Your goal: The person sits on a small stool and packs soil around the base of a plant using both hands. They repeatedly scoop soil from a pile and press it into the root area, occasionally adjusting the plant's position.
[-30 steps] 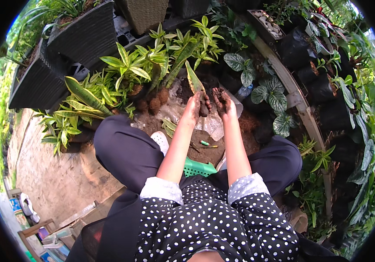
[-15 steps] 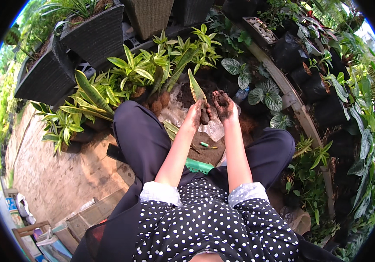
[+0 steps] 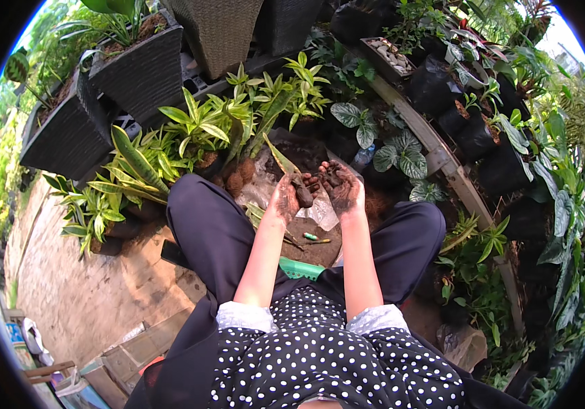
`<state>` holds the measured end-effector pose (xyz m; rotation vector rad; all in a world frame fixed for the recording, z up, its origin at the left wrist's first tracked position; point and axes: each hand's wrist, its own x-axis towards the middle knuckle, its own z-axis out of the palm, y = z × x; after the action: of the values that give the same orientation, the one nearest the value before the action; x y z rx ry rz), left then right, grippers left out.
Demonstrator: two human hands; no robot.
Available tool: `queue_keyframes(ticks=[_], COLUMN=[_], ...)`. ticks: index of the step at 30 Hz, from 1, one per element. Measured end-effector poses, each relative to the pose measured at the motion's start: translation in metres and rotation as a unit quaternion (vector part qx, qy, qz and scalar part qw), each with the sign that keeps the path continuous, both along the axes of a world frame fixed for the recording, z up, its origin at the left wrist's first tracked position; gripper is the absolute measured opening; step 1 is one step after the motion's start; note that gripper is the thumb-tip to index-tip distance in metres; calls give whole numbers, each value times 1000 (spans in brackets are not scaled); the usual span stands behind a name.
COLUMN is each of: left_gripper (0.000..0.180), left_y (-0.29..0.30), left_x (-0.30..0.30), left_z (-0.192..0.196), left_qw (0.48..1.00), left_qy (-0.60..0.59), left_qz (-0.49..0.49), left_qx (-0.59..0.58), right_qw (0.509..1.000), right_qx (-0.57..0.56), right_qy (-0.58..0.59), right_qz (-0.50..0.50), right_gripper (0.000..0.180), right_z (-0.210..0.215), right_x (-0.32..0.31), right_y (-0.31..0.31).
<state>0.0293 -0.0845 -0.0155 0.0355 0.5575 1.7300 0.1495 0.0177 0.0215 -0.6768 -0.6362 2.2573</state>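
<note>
Close together over a plastic sheet, both my hands are smeared with dark soil. My left hand grips a snake plant leaf cutting, green with a yellowish edge. Around the cutting's lower end sits a lump of wet soil, and the leaf tip leans away to the upper left. My right hand is cupped, its fingers curled around some dark soil. Beyond them, the crumpled clear plastic sheet bears more loose dark soil.
Between my knees lie a green-handled tool and a green perforated basket. Variegated potted plants stand at the far left, below tall dark planters. A curved wooden rail and black plant bags line the right.
The view has shifted a little. The snake plant leaf tips further left, and my left hand has turned so the soil lump at its base shows more. My right hand stays cupped around soil.
</note>
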Motion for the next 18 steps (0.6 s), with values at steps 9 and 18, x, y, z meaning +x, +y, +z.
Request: queue_keyframes(ticks=[9, 18], left_gripper=[56, 52], left_y=[-5, 0], left_x=[0, -2], left_z=[5, -9], left_qw=[998, 998], left_qy=[-28, -8], left_qz=[-24, -28], left_qx=[59, 63], right_qw=[996, 997], right_qx=[-4, 37], right_qy=[-92, -45], right_qz=[-10, 41], right_gripper=[17, 33], right_z=[3, 2], right_x=[3, 7], right_y=[-11, -11])
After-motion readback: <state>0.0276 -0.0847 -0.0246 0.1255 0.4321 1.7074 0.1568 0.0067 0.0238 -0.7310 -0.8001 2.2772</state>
